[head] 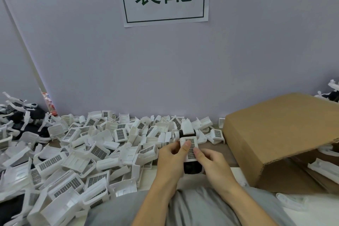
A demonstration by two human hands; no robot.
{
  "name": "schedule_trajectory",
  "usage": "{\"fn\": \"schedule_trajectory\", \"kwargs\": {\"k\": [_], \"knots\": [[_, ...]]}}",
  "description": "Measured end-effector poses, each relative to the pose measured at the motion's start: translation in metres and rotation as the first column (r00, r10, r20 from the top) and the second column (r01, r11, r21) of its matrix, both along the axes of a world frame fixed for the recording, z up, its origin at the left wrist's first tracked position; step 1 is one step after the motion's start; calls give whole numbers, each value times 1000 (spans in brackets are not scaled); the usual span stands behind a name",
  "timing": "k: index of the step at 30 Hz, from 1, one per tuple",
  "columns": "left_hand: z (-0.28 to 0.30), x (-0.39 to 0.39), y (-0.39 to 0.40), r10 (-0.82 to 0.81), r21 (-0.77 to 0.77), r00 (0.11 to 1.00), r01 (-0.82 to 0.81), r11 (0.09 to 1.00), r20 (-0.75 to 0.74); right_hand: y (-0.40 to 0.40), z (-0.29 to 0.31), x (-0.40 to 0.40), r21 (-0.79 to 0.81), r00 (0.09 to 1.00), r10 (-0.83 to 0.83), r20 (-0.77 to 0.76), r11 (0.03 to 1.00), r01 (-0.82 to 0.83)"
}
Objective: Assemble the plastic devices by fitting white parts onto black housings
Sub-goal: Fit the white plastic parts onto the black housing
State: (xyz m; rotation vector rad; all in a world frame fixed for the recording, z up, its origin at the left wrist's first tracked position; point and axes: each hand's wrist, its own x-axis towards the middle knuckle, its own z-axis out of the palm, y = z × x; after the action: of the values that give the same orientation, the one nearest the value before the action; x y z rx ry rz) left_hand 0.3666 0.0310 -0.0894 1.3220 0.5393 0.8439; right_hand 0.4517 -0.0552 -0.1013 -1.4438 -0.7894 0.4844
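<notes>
tabletop: 1 black housing [192, 168], 2 hands

Head cam, fwd-down, close over hands [190, 163], wall [183, 69] just behind.

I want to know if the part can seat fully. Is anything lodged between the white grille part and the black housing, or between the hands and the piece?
Nothing visible is. The white grille part lies directly on the black housing, and both the left hand and right hand grip the piece directly, thumbs on the grille.
</notes>
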Motion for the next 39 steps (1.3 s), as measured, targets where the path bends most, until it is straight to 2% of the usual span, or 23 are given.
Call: {"fn": "schedule_trajectory", "kwargs": {"k": [3, 6, 12, 15, 18, 26, 31, 34, 36, 39], "knots": [[-3, 2, 2, 67, 123, 995, -57, 991, -78, 1, -1, 1, -16, 995, -60, 80, 998, 62], [-3, 2, 3, 90, 170, 992, -73, 983, -94, 1, -1, 0, 0, 989, -76, 125, 997, 76], [-3, 1, 4, 59, 33, 998, -59, 998, 2, 2, 0, -3, 55, 993, -46, 109, 998, 40], [-4, 1, 5, -55, -18, 998, 56, 998, 23, 2, -1, -2, 80, 993, -77, 88, 994, 70], [-4, 1, 3, -166, 23, 986, 166, 986, 4, 1, -1, 1, 85, 990, -122, 70, 990, 116], [-5, -1, 4, -90, 5, 996, 90, 996, 8, -1, 1, 0, 109, 983, -119, 141, 989, 104], [-4, 0, 3, -85, 5, 994, 85, 996, 72, 1, 0, -1, 153, 976, -178, 125, 975, 158], [-6, 1, 4, -50, 6, 995, 50, 999, 89, 1, -3, -3, 110, 938, -242, 248, 969, 221], [-5, 1, 3, -55, -35, 990, 60, 998, 127, 1, -6, -4, 80, 912, -218, 347, 976, 202], [0, 1, 0, -172, -122, 957, 204, 971, 235, 1, -8, -4, 40, 879, -205, 432, 977, 209]]}}
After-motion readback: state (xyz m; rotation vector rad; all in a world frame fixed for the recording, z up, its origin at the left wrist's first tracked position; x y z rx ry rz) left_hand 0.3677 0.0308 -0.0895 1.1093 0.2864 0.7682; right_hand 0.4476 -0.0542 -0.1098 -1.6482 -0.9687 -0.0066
